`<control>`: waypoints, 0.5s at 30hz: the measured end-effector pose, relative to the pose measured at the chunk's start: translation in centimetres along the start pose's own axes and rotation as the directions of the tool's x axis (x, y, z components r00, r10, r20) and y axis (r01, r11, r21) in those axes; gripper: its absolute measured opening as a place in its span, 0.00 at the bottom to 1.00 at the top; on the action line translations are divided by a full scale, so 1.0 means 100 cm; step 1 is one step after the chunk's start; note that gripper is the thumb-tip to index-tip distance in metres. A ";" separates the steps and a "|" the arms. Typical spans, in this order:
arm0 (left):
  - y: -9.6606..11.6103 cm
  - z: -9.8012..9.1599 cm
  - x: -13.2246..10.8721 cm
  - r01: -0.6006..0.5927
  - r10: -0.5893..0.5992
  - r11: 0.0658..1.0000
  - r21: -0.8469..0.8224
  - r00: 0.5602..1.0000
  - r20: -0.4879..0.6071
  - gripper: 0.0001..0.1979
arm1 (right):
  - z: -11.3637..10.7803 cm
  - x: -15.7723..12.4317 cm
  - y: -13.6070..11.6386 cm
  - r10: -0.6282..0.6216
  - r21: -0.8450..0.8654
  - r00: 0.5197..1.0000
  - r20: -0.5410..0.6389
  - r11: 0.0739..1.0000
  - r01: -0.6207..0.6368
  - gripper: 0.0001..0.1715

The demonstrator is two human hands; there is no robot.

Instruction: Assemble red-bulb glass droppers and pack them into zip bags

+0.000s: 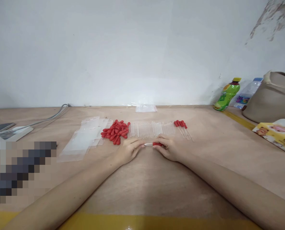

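Note:
Fingers of my left hand (130,150) are closed on a thin clear glass dropper tube (148,144), held level just above or on the table. My right hand (168,148) pinches a red rubber dropper bulb (157,144) at the tube's right end; how far the tube sits inside it is hidden. Beyond my hands lies a row of clear glass tubes (152,128). To its left is a pile of loose red bulbs (115,131). Several tubes with red bulbs on them, the assembled droppers (181,124), lie at the row's right end.
Clear plastic bags (82,140) lie left of the bulbs, and another bag (146,108) lies by the wall. At right stand a green-labelled bottle (227,94), a clear bottle (248,94), a beige bag (272,95) and a yellow packet (276,135). A grey cable (48,118) runs at left.

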State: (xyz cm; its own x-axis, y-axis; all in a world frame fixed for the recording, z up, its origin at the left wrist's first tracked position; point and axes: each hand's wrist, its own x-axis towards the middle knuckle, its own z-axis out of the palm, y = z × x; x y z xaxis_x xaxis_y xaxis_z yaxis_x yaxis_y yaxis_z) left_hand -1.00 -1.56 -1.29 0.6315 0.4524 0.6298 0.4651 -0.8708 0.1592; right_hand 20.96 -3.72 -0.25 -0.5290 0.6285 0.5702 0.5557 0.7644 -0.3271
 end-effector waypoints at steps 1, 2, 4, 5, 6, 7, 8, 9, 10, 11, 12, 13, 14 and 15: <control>0.000 0.000 0.000 -0.004 0.004 1.000 -0.006 1.000 0.004 0.10 | -0.001 0.000 -0.001 -0.005 -0.004 1.000 0.023 1.000 0.005 0.08; -0.001 0.000 0.000 -0.009 0.009 1.000 -0.010 1.000 0.008 0.10 | -0.001 0.001 -0.001 -0.012 -0.008 0.999 0.041 1.000 0.012 0.09; -0.001 0.001 0.000 -0.020 0.020 1.000 -0.015 1.000 0.013 0.10 | -0.001 0.001 -0.001 -0.021 -0.013 0.998 0.063 1.000 0.022 0.09; -0.001 0.001 0.000 -0.024 0.024 1.000 -0.015 1.000 0.017 0.10 | 0.000 0.001 -0.001 -0.023 -0.014 0.998 0.064 1.000 0.024 0.09; -0.001 0.001 0.001 -0.026 0.026 1.000 -0.015 0.999 0.022 0.10 | 0.001 0.000 0.000 -0.023 -0.013 0.998 0.065 1.000 0.024 0.10; 0.000 0.001 0.001 -0.027 0.027 1.000 -0.015 0.999 0.026 0.10 | 0.002 0.000 0.001 -0.025 -0.011 0.998 0.063 1.000 0.025 0.10; 0.000 0.001 0.002 -0.027 0.027 1.000 -0.015 0.999 0.031 0.10 | 0.003 0.000 0.001 -0.030 -0.008 0.998 0.060 1.000 0.030 0.10; 0.001 0.001 0.002 -0.026 0.027 1.000 -0.016 0.999 0.035 0.10 | 0.003 0.000 0.002 -0.038 -0.004 0.998 0.055 0.999 0.038 0.10; 0.001 0.001 0.002 -0.022 0.023 1.000 -0.018 0.999 0.039 0.10 | 0.004 0.000 0.002 -0.044 -0.002 0.998 0.054 0.999 0.044 0.10; 0.002 0.002 0.003 -0.016 0.017 1.000 -0.019 0.999 0.044 0.10 | 0.004 0.000 0.002 -0.045 -0.005 0.998 0.053 0.999 0.046 0.10; 0.002 0.002 0.003 -0.010 0.011 1.000 -0.021 0.999 0.047 0.10 | 0.004 0.001 0.001 -0.041 -0.013 0.998 0.053 0.999 0.042 0.09; 0.003 0.002 0.003 -0.005 0.006 1.000 -0.022 0.999 0.053 0.10 | 0.003 0.001 0.000 -0.037 -0.023 0.998 0.052 0.999 0.038 0.09; 0.003 0.002 0.002 -0.002 0.003 1.000 -0.024 0.998 0.058 0.10 | 0.003 0.001 -0.001 -0.032 -0.033 0.998 0.053 0.999 0.034 0.09; 0.003 0.002 0.002 -0.001 0.002 1.000 -0.026 0.998 0.062 0.10 | 0.003 0.001 -0.001 -0.030 -0.040 0.998 0.055 0.999 0.032 0.09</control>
State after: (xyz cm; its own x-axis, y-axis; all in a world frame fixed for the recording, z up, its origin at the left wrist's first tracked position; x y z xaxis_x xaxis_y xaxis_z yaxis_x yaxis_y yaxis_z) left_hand -0.60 -1.65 -1.28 0.6697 0.4615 0.5819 0.4486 -0.8757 0.1783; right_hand 20.66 -3.70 -0.34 -0.5800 0.6125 0.5371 0.5639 0.7777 -0.2779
